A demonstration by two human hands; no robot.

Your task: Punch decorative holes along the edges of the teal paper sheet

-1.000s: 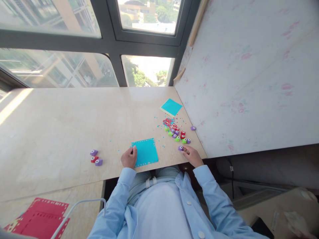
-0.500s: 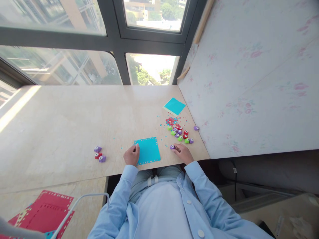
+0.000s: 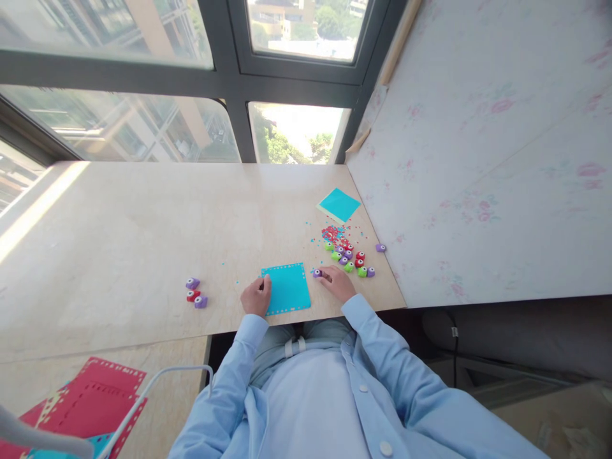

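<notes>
A square sheet of blue paper lies near the table's front edge, small punched holes lining its left, top, right and bottom borders. My left hand is closed at its left edge, thumb over the paper; the fingertips are partly hidden. Just right of the sheet, my right hand grips a small purple craft punch between thumb and fingers. Beyond that hand is a cluster of green, red and purple craft punches. Red and blue paper confetti is heaped behind them.
More blue paper lies at the back right by the wall. A lone purple punch sits against the wall, and three punches stand to the left. Punched red sheets and a white curved tube occupy the lower left.
My right hand has moved left with the purple craft punch, bringing it close to the blue sheet's right edge. My left hand stays at the left edge. The view has shifted slightly.
</notes>
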